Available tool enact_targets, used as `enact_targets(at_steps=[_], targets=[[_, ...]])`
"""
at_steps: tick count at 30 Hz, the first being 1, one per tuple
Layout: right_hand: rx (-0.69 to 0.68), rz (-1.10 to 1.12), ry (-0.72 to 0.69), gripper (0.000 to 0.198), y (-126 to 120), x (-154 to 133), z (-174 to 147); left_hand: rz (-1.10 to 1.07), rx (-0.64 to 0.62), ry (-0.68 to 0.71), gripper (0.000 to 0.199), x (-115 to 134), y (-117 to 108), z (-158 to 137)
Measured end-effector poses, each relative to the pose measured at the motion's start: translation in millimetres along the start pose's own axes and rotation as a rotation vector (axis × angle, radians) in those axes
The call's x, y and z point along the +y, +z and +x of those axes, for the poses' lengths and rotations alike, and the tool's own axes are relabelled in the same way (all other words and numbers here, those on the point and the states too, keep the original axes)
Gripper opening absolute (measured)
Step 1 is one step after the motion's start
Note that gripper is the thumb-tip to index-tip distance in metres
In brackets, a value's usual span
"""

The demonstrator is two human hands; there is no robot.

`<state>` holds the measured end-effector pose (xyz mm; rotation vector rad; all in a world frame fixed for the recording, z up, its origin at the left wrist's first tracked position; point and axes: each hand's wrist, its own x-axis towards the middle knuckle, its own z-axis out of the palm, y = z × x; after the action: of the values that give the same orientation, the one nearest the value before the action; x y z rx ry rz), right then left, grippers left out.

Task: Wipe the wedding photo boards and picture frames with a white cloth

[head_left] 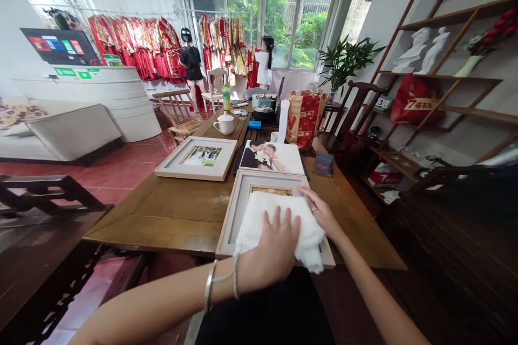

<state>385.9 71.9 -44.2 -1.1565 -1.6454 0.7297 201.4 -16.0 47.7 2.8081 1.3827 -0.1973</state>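
Note:
A white cloth (pixel 259 215) is spread over a light wooden picture frame (pixel 233 210) with a pale grey mat, at the near edge of the table. My left hand (pixel 279 242) lies on the cloth, its fingers spread. To its right, my right hand (pixel 322 214), a ring on one finger, rests along the right side of the frame against the cloth, with fingers stretched out. The cloth hides most of the framed picture; only a brown and gold strip shows at the top.
Another framed photo (pixel 198 157) lies to the left on the wooden table (pixel 162 210). Beyond the near frame are a couple's photo print (pixel 291 157), a white lidded cup (pixel 225 124), a red paper bag (pixel 305 118) and a green-labelled bottle (pixel 226 98). Two people stand by red garments (pixel 149 46).

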Motion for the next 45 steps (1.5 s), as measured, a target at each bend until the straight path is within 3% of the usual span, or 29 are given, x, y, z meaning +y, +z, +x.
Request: enact_targets(at_steps=[3, 6, 10, 15, 18, 23, 28, 31, 35, 40, 45], targets=[[0.014, 0.069, 0.041, 0.046, 0.4, 1.8, -0.3, 0.013, 0.024, -0.088, 0.071, -13.5, -0.5, 38.6], [0.024, 0.103, 0.050, 0.051, 0.2, 1.9, -1.4, 0.009, 0.039, -0.084, 0.073, -16.5, -1.3, 52.1], [-0.016, 0.125, 0.027, 0.051, -1.2, 1.7, -1.9, -0.047, -0.003, 0.029, 0.074, -1.8, -3.9, 22.2], [-0.023, 0.053, 0.065, 0.047, -1.1, -2.2, -0.3, -0.231, -0.053, 0.276, 0.070, 11.2, -12.5, -27.0], [-0.025, 0.042, 0.059, 0.047, -1.1, -3.4, 0.3, -0.237, -0.035, 0.269, 0.068, 10.3, -12.5, -28.8], [-0.044, 0.057, 0.035, 0.045, -1.4, 1.0, -0.6, -0.063, 0.023, 0.044, 0.070, 2.0, 0.9, 10.0], [-0.008, -0.006, 0.007, 0.048, 0.3, 0.2, -2.3, 0.002, 0.165, -0.131, 0.065, -28.3, 5.9, 67.4], [0.010, -0.087, -0.011, 0.044, 0.5, -3.5, -3.4, 0.009, 0.201, -0.046, 0.069, -51.5, 1.6, 93.7], [0.027, -0.099, 0.004, 0.039, 0.4, -5.4, -4.6, -0.005, 0.146, 0.173, 0.072, -73.9, -1.5, 106.9], [0.029, -0.075, -0.001, 0.041, 0.6, -5.5, -6.2, -0.035, 0.056, 0.298, 0.075, -79.1, 0.3, 79.6], [-0.011, -0.078, -0.009, 0.045, -0.7, -11.4, -7.3, -0.144, -0.053, 0.388, 0.075, -46.8, -6.3, 0.1]])
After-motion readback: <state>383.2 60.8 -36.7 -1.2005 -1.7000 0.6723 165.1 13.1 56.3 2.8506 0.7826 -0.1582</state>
